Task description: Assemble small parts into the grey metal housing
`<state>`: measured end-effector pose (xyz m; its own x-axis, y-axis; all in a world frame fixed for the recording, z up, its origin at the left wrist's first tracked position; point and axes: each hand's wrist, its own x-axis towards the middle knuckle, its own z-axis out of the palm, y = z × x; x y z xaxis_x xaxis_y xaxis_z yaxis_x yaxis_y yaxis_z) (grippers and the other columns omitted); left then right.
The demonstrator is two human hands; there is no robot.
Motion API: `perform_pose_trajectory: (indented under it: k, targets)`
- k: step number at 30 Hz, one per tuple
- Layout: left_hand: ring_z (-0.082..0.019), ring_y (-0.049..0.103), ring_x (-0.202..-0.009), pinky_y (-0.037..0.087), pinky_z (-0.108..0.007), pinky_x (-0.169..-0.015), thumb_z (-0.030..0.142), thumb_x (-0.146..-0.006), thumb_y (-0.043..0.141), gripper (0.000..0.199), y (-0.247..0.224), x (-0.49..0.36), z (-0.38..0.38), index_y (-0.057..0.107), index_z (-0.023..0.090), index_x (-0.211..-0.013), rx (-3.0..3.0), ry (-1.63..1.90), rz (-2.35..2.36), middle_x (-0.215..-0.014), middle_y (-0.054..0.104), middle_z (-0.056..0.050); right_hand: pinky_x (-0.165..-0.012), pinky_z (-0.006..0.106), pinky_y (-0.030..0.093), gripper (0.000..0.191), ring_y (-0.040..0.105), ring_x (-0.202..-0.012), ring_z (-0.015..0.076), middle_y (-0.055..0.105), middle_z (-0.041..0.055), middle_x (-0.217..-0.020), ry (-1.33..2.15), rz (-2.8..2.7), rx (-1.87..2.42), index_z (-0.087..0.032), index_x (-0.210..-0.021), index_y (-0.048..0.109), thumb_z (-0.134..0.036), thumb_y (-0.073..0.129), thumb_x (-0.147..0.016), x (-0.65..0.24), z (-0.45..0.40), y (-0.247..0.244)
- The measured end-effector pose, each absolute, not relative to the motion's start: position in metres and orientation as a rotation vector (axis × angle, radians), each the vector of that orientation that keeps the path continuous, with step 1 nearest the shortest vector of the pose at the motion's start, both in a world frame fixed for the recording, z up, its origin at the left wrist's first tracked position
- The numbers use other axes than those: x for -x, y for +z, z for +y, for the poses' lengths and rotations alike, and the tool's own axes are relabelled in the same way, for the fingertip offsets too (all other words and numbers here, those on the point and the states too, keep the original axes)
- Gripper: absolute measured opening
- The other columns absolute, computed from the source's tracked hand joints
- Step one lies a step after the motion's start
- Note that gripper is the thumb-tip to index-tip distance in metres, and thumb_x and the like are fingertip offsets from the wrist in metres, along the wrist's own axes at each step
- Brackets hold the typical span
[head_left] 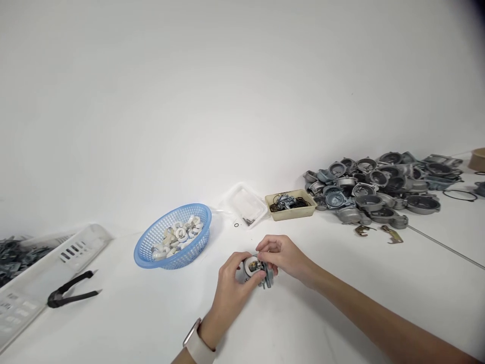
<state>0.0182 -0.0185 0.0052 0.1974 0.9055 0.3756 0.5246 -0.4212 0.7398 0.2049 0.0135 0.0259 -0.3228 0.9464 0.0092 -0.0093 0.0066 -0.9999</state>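
Near the front middle of the white worktop we hold a small metal carburettor body between both hands, just above the surface. Our left hand is clamped round its left side, a pale watch on that wrist. Our right hand pinches its top with fingertips drawn together. Behind it to the left stands a blue basket of white parts, then a clear tray and a beige tray. Grey metal bowls are heaped far right. Black pliers lie at the left, beside a white crate.
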Motion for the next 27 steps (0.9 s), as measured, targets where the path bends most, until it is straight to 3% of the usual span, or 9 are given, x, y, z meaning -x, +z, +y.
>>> perform_pose_trajectory:
  k: [7, 27]
  targets:
    - [-0.023, 0.065, -0.092, 0.051, -0.034, -0.081, 0.036, -0.083, 0.073, 0.026, 0.003, -0.02, -0.021, 0.066, 0.02, -0.103, -2.065, 1.152, 1.315, -0.1, 0.07, -0.005, -0.052, 0.024, 0.045, 0.013, 0.056, -0.054, 0.0118, 0.066, -0.0009, -0.063, 1.446, -1.465, 1.029, -0.015, -0.078, 0.066, -0.023, 0.072, -0.069, -0.209, 0.019, 0.022]
    - [-0.02, 0.066, -0.09, 0.051, -0.031, -0.082, 0.029, -0.082, 0.073, 0.026, 0.004, -0.026, -0.021, 0.067, 0.023, -0.106, -2.106, 1.171, 1.294, -0.1, 0.071, -0.002, -0.058, 0.024, 0.044, 0.009, 0.06, -0.063, 0.0136, 0.066, -0.0011, -0.064, 1.399, -1.462, 0.993, -0.016, -0.077, 0.07, -0.02, 0.072, -0.069, -0.21, 0.026, 0.009]
